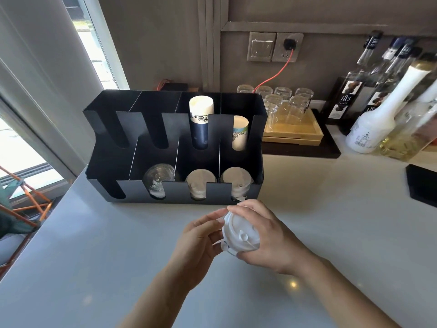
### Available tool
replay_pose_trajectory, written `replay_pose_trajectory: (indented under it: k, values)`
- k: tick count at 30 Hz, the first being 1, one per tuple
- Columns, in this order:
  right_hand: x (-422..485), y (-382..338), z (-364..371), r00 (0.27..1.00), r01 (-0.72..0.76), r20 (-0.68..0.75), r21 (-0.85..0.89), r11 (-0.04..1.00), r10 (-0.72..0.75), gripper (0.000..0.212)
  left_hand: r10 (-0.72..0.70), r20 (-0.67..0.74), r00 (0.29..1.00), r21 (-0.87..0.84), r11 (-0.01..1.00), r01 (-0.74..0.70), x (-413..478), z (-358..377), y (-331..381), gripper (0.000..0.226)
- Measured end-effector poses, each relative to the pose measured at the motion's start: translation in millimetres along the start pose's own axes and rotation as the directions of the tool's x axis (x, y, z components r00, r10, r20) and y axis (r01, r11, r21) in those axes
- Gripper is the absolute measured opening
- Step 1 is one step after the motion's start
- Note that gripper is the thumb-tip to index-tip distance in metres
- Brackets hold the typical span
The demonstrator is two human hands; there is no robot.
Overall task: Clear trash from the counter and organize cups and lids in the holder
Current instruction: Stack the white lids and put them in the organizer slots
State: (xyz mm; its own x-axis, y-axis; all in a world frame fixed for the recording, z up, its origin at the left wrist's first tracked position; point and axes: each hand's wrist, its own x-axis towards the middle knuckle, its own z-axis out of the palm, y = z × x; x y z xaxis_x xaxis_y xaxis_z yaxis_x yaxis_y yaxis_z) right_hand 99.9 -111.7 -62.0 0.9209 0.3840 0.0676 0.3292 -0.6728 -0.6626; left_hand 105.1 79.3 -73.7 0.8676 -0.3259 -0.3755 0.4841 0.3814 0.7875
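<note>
Right hand (267,235) curled over the top and left hand (201,235) pinching the side hold white lids (238,234) in the lower middle of the frame, near the black holder (175,189); they look light and bendy, best held gently by the rim.

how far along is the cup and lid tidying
Done: a blue cup stack and a pale cup stack stand in back slots of the holder; a clear stack and white lid piles sit in front slots. In hand: left hand and right hand grip a white lid stack. Left: slotting that stack.
</note>
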Motion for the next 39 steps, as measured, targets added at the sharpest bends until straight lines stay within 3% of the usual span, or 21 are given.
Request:
replay_pose_trajectory:
  k: [5,9,12,15,20,26,28,30,31,33,34,35,36,39]
  values:
    - [5,-1,-4,0.997,0.057,0.056,-0.107,0.993,-0.052,0.094,0.024,0.026,0.999,0.219,0.975,-0.029,-1,4,8,0.04]
    - [6,-1,-7,0.991,0.048,0.129,-0.078,0.996,-0.038,0.104,0.049,-0.014,0.999,0.232,0.972,-0.045,0,6,7,0.032]
    - [7,-1,-11,0.994,0.04,0.102,-0.053,0.998,-0.034,0.097,0.079,-0.065,0.995,0.212,0.975,-0.064,1,4,7,0.034]
    - [9,-2,-12,0.995,0.059,0.089,-0.118,0.991,-0.048,0.093,0.111,-0.114,0.987,0.246,0.966,-0.08,2,4,5,0.038]
    - [16,-5,-9,0.993,0.072,0.103,-0.167,0.983,-0.055,0.104,0.162,-0.076,0.984,0.3,0.945,-0.133,-1,11,7,0.039]
    - [26,-6,-9,0.982,0.167,0.142,-0.313,0.935,-0.128,0.094,0.176,-0.04,0.984,0.258,0.953,-0.16,-5,7,11,0.033]
    - [32,-10,-17,0.978,0.186,0.146,-0.325,0.927,-0.145,0.092,0.218,-0.1,0.971,0.317,0.932,-0.177,-6,-4,10,0.035]
    - [41,-16,-28,0.977,0.202,0.128,-0.329,0.923,-0.168,0.09,0.347,-0.191,0.918,0.549,0.813,-0.193,-6,-26,8,0.036]
    - [46,-20,-34,0.977,0.21,0.115,-0.332,0.92,-0.182,0.089,0.45,-0.196,0.871,0.721,0.668,-0.183,-6,-40,8,0.036]
    - [61,-30,-46,0.973,0.231,0.092,-0.341,0.911,-0.212,0.087,0.634,-0.06,0.771,0.979,0.189,-0.079,-4,-72,9,0.037]
    - [70,-36,-51,0.97,0.244,0.087,-0.344,0.907,-0.228,0.086,0.656,0.006,0.754,1.0,-0.003,-0.005,-2,-88,10,0.04]
    - [80,-41,-55,0.966,0.257,0.088,-0.347,0.902,-0.242,0.086,0.65,0.023,0.759,0.991,-0.115,0.068,1,-102,12,0.045]
    - [91,-47,-59,0.964,0.266,0.092,-0.352,0.897,-0.25,0.086,0.636,0.004,0.772,0.976,-0.172,0.137,4,-113,13,0.05]
    - [120,-62,-65,0.965,0.261,0.119,-0.4,0.879,-0.232,0.086,0.574,-0.112,0.811,0.944,-0.193,0.267,10,-134,12,0.059]
